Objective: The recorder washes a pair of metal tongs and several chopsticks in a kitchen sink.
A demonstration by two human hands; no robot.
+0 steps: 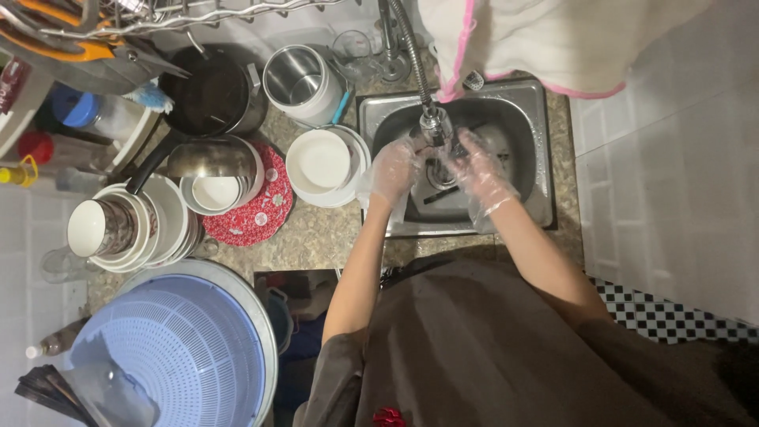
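Seen from overhead: at the bottom of the frame, a person in a brown top leans over a speckled stone counter (316, 233). At lower left sits a large pale-blue plastic colander (170, 360) inside a basin.

Both bare forearms reach up toward the centre, into a small steel sink (531, 119) at upper centre-right. Each hand wears a thin, clear, loose plastic glove. The left hand (393, 170) is at the sink's left edge, fingers curled loosely inward; the right hand (478, 170) is just beside it to the right, fingers partly bent. Both meet under the spray head of a flexible tap (433, 126), which hangs between them. Whether either hand grips anything is unclear; the gloves and water blur the fingers. A thin dark utensil (439, 194) lies in the basin below the hands, untouched.

The gloves are probably slippery when wet, and the tap head looks stiff and rigid, best held around its body.

Left of the sink, a stack of white plates and bowls (320, 162); further left, a red patterned mat (257, 209), more stacked bowls (130, 225), and a dark pan (209, 95) above. A white steel-lined canister (300, 83) stands at top centre. A pink-edged cloth (545, 39) drapes at top right.
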